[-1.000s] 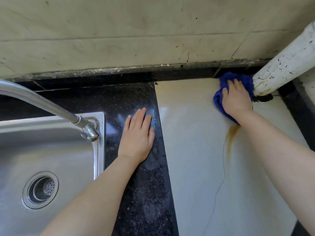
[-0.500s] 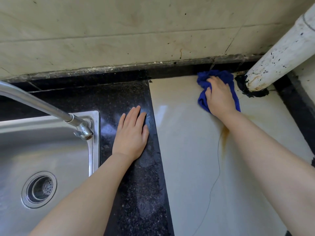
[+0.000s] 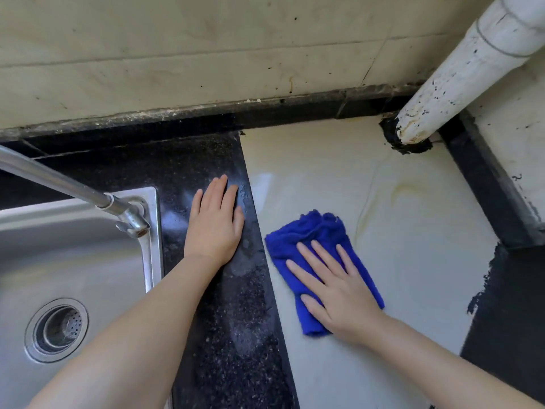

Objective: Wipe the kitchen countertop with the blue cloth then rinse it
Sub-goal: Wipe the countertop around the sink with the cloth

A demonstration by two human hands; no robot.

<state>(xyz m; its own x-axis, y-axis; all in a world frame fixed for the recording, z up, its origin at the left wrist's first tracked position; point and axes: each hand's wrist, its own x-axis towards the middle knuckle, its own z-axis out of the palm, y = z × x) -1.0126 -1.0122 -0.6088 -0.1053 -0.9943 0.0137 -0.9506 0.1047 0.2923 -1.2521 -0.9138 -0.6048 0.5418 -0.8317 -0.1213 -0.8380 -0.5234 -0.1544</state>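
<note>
Wiping is best done with the blue cloth (image 3: 309, 240) kept flat under the spread right hand (image 3: 339, 293), over the yellow stain (image 3: 404, 190); the left hand (image 3: 215, 225) lies flat, holding nothing.

The blue cloth (image 3: 312, 246) is looking like fluffy, matt terry or microfibre. The sink (image 3: 88, 261) is showing brushed steel with a soft sheen, and the faucet (image 3: 73, 187) is gleaming shinier metal. The dark countertop strip (image 3: 236, 320) is reading as speckled polished stone, glossy and wet-looking. The pale slab (image 3: 413, 246) is looking smooth, glossy, stained yellowish. The pipe (image 3: 460, 72) is wearing chipped, matt white paint.
</note>
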